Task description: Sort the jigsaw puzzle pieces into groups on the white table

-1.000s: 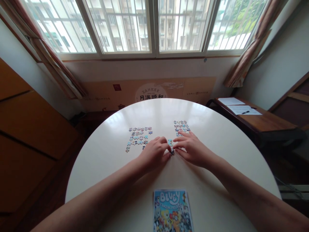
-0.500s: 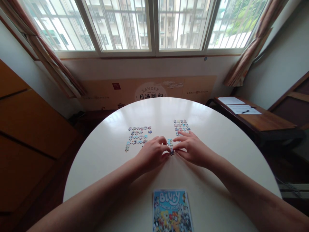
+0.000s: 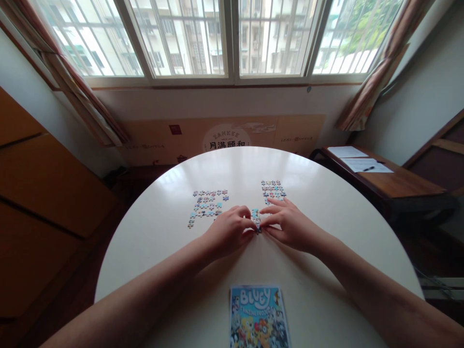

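Observation:
A narrow strip of joined jigsaw puzzle pieces [image 3: 255, 213] lies on the white round table [image 3: 145, 261], between my two hands. My left hand [image 3: 232, 227] is curled, with its thumb and forefinger pressed to the left side of the strip's near end. From the right, my right hand [image 3: 286, 220] pinches the same end with thumb and forefinger, its other fingers stretched forward. The fingertips partly hide the pieces there. Loose puzzle pieces [image 3: 208, 205] lie in rows beyond my left hand, and another group of pieces [image 3: 273, 187] lies beyond my right.
A Bluey picture card [image 3: 258, 319] lies near the table's front edge. At the right stands a low wooden table [image 3: 395, 181] with papers [image 3: 362, 165] and a pen. A printed cardboard panel [image 3: 300, 130] leans under the barred window.
Both hands stay at the near end of the strip with hardly any movement. The view has shifted very slightly.

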Motion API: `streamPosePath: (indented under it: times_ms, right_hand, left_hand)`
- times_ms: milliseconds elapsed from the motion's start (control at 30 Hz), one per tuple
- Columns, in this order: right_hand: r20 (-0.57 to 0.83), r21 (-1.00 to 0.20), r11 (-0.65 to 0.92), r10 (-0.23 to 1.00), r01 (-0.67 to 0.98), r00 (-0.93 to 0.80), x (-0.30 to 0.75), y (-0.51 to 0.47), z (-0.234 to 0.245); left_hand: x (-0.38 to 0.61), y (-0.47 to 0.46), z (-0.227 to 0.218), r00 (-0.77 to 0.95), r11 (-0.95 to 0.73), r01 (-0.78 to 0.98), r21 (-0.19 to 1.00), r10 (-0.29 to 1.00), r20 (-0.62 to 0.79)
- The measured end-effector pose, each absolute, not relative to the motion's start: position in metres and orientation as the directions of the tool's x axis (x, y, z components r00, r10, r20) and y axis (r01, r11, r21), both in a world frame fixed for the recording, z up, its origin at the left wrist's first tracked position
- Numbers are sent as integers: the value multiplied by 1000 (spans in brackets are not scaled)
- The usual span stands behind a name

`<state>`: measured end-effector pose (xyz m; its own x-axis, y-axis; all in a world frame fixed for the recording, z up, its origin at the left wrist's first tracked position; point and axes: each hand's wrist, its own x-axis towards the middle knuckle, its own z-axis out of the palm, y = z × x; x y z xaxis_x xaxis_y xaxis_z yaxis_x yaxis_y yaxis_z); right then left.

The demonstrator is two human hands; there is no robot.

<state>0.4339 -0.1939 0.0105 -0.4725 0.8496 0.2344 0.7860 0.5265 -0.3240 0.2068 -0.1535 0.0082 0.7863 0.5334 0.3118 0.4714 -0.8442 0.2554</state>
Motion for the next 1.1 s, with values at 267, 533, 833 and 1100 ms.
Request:
streamPosePath:
  times_ms: [267, 533, 833, 1100]
  right_hand:
    - [257, -312, 536, 842, 785, -473, 435, -194, 10]
    - [310, -297, 562, 821, 772, -479, 434, -194, 8]
    - [280, -325, 550, 833, 770, -477, 429, -194, 10]
    - [258, -325, 541, 840, 776, -478, 426, -197, 13]
  left_hand:
    - [206, -150, 7, 784, -856, 452, 251, 515, 346]
    - [206, -146, 7, 814, -887, 373, 274, 454, 362]
    - [207, -143, 4, 839, -915, 288, 282, 384, 385]
    - [207, -141, 5, 844, -915, 278, 293, 379, 379]
